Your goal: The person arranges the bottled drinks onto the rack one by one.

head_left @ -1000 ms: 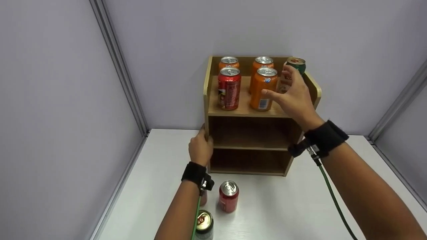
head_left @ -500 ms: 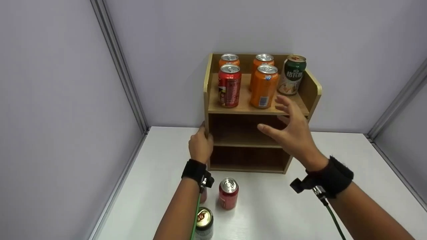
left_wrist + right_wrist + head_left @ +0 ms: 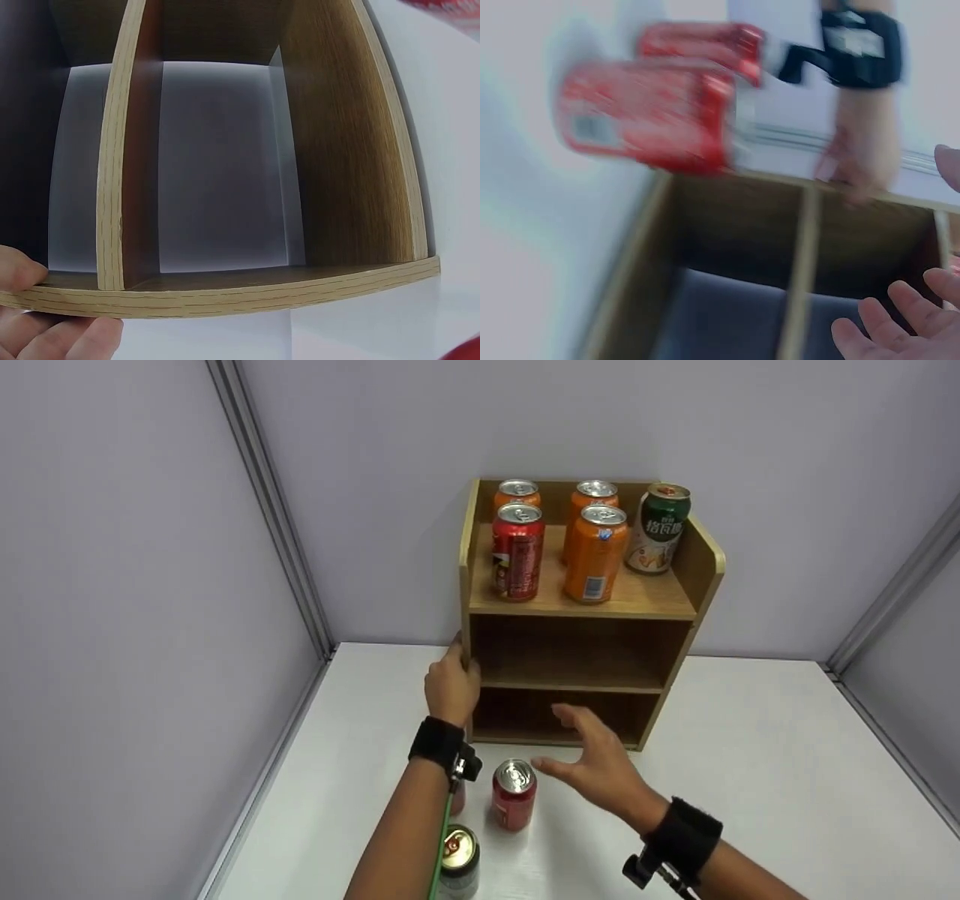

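Observation:
My left hand grips the left side panel of a small wooden shelf. The left wrist view has its thumb inside the panel and its fingers outside. Holding nothing, my right hand is spread in front of the lowest compartment. Its thumb points at a red can standing on the table, just right of that can's lid. In the right wrist view the same red can looks blurred, away from the right hand's fingers.
On the shelf's top level stand a red can, several orange cans and a green-and-white can. A gold-lidded can sits on the white table beside my left forearm, which partly hides another red can. Walls enclose the table.
My right hand has come down from beside the green-and-white can on the top level, moving left toward the red can on the table. My left hand keeps its grip.

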A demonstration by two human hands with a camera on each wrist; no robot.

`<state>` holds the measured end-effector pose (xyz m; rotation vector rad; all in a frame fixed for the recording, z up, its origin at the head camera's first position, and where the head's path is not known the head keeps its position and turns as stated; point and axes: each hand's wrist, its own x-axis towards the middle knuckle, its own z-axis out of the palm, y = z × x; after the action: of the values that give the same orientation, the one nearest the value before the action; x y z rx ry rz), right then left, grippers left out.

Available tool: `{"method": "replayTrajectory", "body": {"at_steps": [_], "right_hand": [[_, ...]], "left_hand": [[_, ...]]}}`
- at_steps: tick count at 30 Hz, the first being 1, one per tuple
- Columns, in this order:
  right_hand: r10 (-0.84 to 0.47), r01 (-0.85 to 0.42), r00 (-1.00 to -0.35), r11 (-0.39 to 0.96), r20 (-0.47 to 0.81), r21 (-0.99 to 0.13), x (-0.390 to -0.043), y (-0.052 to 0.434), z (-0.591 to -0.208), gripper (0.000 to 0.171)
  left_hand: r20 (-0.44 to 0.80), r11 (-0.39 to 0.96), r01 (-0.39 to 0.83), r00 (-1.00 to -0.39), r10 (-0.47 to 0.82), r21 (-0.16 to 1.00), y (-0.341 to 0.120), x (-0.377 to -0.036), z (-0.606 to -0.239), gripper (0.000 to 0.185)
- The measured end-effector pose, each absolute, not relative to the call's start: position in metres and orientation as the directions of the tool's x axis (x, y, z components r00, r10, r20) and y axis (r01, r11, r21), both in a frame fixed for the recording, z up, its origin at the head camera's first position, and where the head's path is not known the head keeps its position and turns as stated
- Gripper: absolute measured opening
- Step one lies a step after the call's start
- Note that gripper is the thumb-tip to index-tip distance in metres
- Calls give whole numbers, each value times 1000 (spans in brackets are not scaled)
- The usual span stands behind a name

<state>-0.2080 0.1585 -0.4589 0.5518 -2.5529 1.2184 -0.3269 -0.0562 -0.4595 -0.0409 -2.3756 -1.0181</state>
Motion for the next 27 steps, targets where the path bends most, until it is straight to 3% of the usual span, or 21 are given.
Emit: {"method": "replayTrajectory", "body": {"at_steps": [8, 27], "right_hand": [[-272, -389, -920, 540, 283, -746, -193, 145, -506, 78], [-242, -291, -952, 532, 186, -795, -192, 128, -560, 91]], "left_hand": [[517, 725, 246, -838, -175, 644, -56, -326, -457, 19], [525, 727, 250, -833, -175, 639, -57, -326, -460, 9]]}}
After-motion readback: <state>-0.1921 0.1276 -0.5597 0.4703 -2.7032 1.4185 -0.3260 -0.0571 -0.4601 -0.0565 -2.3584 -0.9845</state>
